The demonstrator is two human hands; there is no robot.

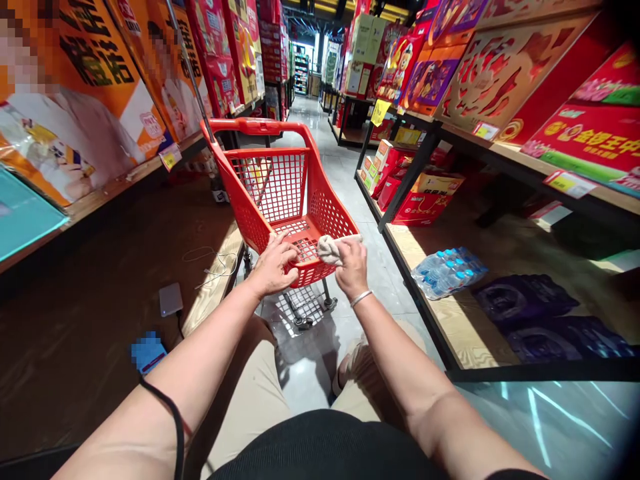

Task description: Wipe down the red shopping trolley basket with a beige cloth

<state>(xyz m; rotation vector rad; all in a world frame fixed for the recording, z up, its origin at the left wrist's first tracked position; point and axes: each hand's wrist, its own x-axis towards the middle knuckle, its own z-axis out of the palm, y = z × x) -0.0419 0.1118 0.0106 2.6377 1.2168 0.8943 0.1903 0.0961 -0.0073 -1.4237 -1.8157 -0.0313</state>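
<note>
A red shopping cart [300, 230] with a grid basket stands in front of me on the grey floor. At the near left of its rim rests my left hand [276, 263], its fingers bent over the edge, with the fingers apart and no object in it. My right hand [353, 267], with a bracelet at the wrist, grips a bunched light cloth [329, 249] at the near right of the rim. Part of the cloth shows above the fingers along the rim.
Shelves with boxes line both sides. On the low right shelf [460, 333] lies a pack of water bottles [447, 272] near dark purple packs [525, 300]. At the left are a white device [171, 300] and thin cables. The aisle [305, 112] runs ahead.
</note>
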